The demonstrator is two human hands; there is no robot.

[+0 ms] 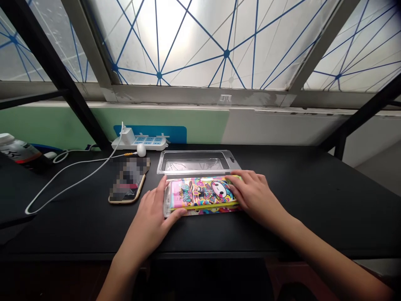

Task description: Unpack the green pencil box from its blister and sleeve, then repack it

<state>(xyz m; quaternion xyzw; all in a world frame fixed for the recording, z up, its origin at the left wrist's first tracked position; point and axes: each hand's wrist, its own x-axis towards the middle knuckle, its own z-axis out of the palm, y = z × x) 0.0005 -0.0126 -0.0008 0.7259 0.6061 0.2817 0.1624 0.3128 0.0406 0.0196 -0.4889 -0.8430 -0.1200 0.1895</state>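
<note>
A colourful cartoon-printed pack (202, 193) lies flat on the black desk (313, 200), sitting in a clear plastic tray. My left hand (153, 215) grips its left end, thumb on the front edge and fingers along the side. My right hand (255, 196) rests on its right end with fingers curled over the top. Just behind the pack lies a clear plastic lid (196, 161), its hollow side up.
A phone (128, 186) lies left of the pack with a white cable (72, 179) plugged in, running to a white power strip (139, 142) at the wall. A bottle (19, 152) lies far left. Black frame posts stand at both sides.
</note>
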